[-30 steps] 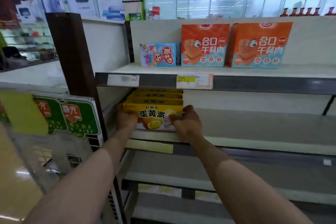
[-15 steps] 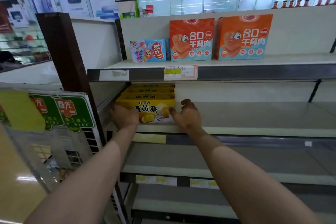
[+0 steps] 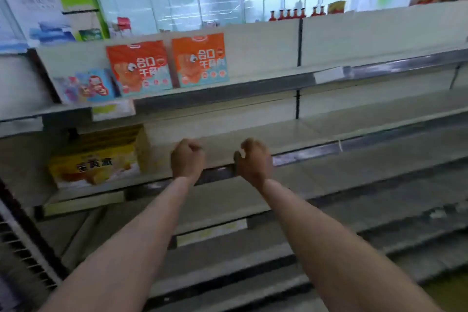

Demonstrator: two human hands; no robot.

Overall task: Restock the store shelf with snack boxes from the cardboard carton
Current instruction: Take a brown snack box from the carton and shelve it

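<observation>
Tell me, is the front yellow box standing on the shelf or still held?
On the shelf: the yellow box rests there; both hands, left hand and right hand, are apart from it.

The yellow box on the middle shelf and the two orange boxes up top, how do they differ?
The yellow box sits on the middle shelf; the orange boxes stand on the top shelf. The yellow box is low and wide, the orange boxes taller, side by side against the back panel. All are printed cartons facing the aisle, touched by no hand.

motion blur smears the yellow snack boxes [image 3: 96, 159], print unreadable.
</observation>
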